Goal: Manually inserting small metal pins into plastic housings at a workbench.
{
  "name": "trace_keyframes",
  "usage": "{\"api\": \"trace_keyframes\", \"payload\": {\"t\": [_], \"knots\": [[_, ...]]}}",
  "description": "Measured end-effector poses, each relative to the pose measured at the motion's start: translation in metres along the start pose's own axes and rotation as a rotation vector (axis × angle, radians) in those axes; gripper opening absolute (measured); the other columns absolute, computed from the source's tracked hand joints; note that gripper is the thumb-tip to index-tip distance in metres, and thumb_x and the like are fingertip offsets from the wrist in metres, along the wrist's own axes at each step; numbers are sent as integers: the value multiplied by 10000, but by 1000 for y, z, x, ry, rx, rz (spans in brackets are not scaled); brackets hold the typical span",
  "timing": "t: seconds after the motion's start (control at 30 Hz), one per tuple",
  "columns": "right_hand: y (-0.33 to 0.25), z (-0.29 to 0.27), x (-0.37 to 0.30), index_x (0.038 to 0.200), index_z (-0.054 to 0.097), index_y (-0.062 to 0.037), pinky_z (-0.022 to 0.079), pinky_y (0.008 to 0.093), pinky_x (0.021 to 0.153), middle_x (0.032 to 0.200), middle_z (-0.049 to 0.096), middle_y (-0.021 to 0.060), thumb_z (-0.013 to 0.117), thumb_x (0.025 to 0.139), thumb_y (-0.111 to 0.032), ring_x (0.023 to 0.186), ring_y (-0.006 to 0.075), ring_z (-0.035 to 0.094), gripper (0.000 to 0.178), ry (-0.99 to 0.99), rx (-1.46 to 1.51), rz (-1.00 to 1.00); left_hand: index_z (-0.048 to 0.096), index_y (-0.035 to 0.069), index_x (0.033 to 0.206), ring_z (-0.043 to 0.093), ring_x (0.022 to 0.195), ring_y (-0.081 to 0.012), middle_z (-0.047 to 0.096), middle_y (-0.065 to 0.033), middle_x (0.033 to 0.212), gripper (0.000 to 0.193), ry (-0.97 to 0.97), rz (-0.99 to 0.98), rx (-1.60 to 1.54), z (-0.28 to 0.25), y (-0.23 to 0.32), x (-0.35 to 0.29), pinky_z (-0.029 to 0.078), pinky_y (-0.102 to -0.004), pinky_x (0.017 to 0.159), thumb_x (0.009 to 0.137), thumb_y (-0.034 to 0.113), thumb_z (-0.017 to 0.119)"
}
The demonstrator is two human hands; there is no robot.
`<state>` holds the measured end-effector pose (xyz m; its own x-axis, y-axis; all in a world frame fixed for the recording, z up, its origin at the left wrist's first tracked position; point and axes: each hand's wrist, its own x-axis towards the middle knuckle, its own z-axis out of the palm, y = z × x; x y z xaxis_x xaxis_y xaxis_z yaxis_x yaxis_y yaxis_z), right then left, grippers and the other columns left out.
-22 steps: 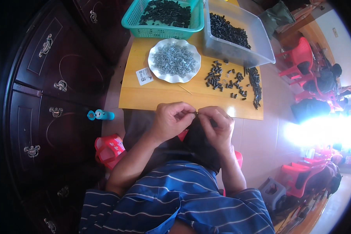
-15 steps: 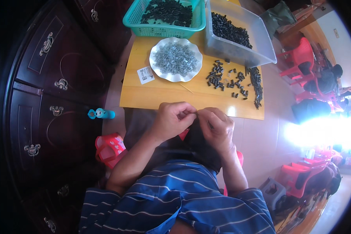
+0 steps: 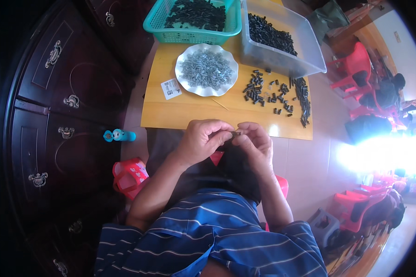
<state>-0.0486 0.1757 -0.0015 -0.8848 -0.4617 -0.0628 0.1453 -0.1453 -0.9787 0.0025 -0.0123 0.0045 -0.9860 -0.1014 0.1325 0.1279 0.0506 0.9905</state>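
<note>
My left hand (image 3: 204,138) and my right hand (image 3: 255,145) meet over my lap, just off the table's front edge. Between their fingertips is a small dark cylindrical piece (image 3: 236,134), pinched from both sides; its details are too small to make out. It resembles the short black cylindrical pieces (image 3: 254,87) scattered on the table (image 3: 171,113) ahead to the right. Straight ahead, a white scalloped plate (image 3: 182,84) carries a heap of small clear pieces (image 3: 205,69).
A green basket (image 3: 194,36) and a translucent bin (image 3: 282,64), both with black pieces, stand at the table's back. A paper label (image 3: 171,88) and a thin stick (image 3: 220,105) lie near the plate. Dark cabinets line the left, with a blue bottle (image 3: 124,135) and a red bag (image 3: 130,175) beside.
My right hand's fingers have lifted and spread a little, turning so that the small dark piece shows between both hands. The view has shifted slightly.
</note>
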Motion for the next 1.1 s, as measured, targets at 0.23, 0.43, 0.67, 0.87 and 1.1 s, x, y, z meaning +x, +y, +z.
{"api": "trace_keyframes", "payload": {"t": [0.23,0.43,0.67,0.87,1.1], "knots": [[7,-6,-2,1100,660,0,535,275,814,929,715,64,585,1041,-210,825,118,659,230,-71,34,131,714,0,990,682,686,-187,701,-101,783,110,25,196,208,1,-4,1,524,-299,619,881,8,710],[13,-6,-3,1072,668,-16,542,266,802,921,712,61,561,1054,-231,820,114,653,242,-32,156,235,715,-5,1018,682,702,-180,703,-96,812,155,2,254,273,2,-3,2,529,-281,639,865,-26,709],[30,-13,-4,1138,642,-28,562,288,802,964,711,71,539,1063,-235,804,132,661,243,-104,478,281,723,-3,1032,684,754,-195,704,-97,873,200,-18,248,258,2,-3,3,540,-286,680,841,-60,702],[36,-3,-1,1280,587,-43,547,373,929,1182,662,115,557,1045,-326,1048,226,659,369,-342,821,388,729,9,1017,677,921,-199,686,-119,1035,210,-12,272,192,5,-3,4,545,-281,745,832,-80,683],[43,-1,-1,1329,564,-47,493,444,1041,1283,622,112,592,1023,-348,1219,253,588,430,-404,918,375,724,11,1006,678,936,-229,689,-120,1054,206,-23,340,287,4,-3,5,550,-303,768,821,-74,693]]}}
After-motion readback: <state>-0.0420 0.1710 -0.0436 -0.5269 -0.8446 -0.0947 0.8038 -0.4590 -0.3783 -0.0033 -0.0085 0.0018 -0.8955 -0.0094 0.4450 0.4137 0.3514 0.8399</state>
